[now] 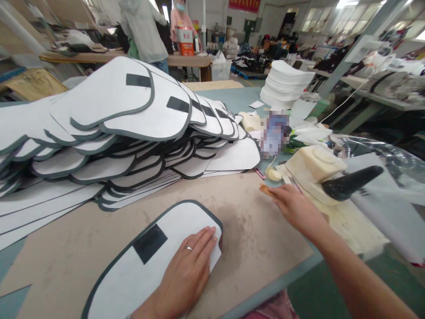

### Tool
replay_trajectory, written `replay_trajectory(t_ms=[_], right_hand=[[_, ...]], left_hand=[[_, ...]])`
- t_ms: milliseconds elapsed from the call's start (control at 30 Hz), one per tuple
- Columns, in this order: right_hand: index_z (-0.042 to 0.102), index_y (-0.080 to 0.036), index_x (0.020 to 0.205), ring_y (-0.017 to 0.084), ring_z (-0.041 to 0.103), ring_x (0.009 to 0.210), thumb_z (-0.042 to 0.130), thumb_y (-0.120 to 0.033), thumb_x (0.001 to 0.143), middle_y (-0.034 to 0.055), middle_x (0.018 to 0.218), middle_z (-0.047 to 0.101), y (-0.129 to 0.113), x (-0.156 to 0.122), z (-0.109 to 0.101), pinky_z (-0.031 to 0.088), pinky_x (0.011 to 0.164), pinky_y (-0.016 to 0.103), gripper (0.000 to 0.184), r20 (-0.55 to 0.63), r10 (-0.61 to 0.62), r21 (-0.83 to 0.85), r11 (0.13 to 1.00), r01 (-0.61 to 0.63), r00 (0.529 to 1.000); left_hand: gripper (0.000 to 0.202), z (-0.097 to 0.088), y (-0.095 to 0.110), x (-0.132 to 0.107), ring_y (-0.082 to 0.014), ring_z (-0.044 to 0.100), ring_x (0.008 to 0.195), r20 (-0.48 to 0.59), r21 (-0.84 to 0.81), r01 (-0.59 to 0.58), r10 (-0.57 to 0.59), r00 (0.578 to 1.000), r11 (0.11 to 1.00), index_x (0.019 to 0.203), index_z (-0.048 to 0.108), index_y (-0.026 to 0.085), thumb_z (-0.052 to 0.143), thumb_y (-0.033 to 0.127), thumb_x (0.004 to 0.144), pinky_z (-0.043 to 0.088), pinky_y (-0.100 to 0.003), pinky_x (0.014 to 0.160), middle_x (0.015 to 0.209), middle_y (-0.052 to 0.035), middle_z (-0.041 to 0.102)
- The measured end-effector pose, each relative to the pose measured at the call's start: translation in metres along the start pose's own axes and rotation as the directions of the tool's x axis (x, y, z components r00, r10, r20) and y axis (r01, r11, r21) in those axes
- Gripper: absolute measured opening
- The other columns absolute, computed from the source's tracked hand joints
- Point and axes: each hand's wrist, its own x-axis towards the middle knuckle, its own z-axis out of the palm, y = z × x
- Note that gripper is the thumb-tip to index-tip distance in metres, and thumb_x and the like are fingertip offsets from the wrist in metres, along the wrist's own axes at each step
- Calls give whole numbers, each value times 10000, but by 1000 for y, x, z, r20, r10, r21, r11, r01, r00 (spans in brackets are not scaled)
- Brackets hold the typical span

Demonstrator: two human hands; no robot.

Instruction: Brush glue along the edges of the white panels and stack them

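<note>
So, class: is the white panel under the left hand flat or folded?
Flat: the panel lies spread on the board, left hand on top.

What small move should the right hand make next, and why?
Probably the right hand should pinch the small brown piece at its fingertips and bring it back to the white panel. The hand is stretched out to that piece beside the cream tool, though its grip is unclear, while the left hand lies flat on the panel, pinning it to the board.
</note>
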Motion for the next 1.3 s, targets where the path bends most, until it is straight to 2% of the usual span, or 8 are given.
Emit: replay_trajectory(t_ms=[133, 267, 367, 567, 700, 933, 1100, 1300], right_hand=[[599, -298, 1366, 175, 645, 1013, 424, -284, 996, 63, 1197, 622, -54, -51, 37, 513, 915, 283, 410, 53, -108, 200, 975, 95, 993], [592, -289, 1378, 225, 640, 1008, 395, -263, 999, 95, 1264, 593, -92, -78, 59, 531, 927, 377, 428, 12, -18, 266, 964, 15, 1000], [607, -286, 1360, 238, 643, 976, 406, -252, 991, 103, 1254, 600, -101, -88, 70, 550, 885, 397, 422, -18, 9, 237, 972, -5, 1000], [590, -276, 1367, 203, 660, 890, 453, -236, 970, 107, 1231, 605, -95, -104, 91, 580, 823, 374, 421, -158, -31, 260, 963, 72, 987], [596, -255, 1350, 224, 666, 897, 472, -228, 961, 120, 1225, 605, -99, -114, 92, 590, 801, 400, 408, -206, -63, 234, 966, 112, 977], [568, -232, 1376, 230, 651, 911, 454, -201, 978, 126, 1242, 595, -116, -138, 80, 579, 798, 413, 415, -120, -118, 181, 974, 139, 986], [560, -214, 1383, 246, 631, 938, 448, -208, 993, 120, 1251, 607, -116, -133, 73, 558, 790, 416, 405, -119, -152, 82, 983, 162, 981], [541, -249, 1402, 272, 599, 1021, 479, -111, 946, 96, 1296, 623, -113, -132, 64, 516, 834, 437, 481, -65, -259, -22, 966, 259, 964]], left_hand=[[552, 11, 1, 11, -282, 354, 1484, 25, 114, 44, -47, 999, 993, 1501, 424, 102, 459, 172, 954, 389, -461, 1176, 1598, -127, 369], [562, 19, 6, 24, -279, 323, 1502, 65, 125, 55, -64, 996, 991, 1505, 426, 109, 444, 175, 947, 354, -465, 1199, 1615, -122, 333], [564, 21, 9, 27, -276, 325, 1501, 72, 132, 57, -67, 995, 990, 1506, 427, 114, 449, 180, 947, 362, -466, 1195, 1617, -119, 326], [527, 21, 10, 26, -255, 342, 1494, 47, 56, 106, -109, 993, 993, 1498, 445, 143, 443, 200, 974, 356, -456, 1203, 1608, -104, 355], [518, 20, 14, 25, -244, 298, 1514, 74, -20, 140, -138, 988, 990, 1512, 414, 137, 435, 229, 1002, 303, -460, 1231, 1617, -102, 339], [516, 13, 26, 10, -241, 228, 1539, 156, -40, 114, -107, 982, 993, 1531, 377, 154, 430, 254, 1028, 231, -443, 1254, 1645, -86, 280], [477, 9, 28, 7, -254, 236, 1536, 196, -65, 118, -103, 975, 991, 1503, 420, 192, 446, 281, 1035, 227, -462, 1250, 1640, -79, 299], [493, 2, 25, -1, -218, 278, 1521, 206, -163, 95, -60, 977, 982, 1512, 404, 176, 436, 255, 1027, 243, -427, 1254, 1630, -57, 324]])
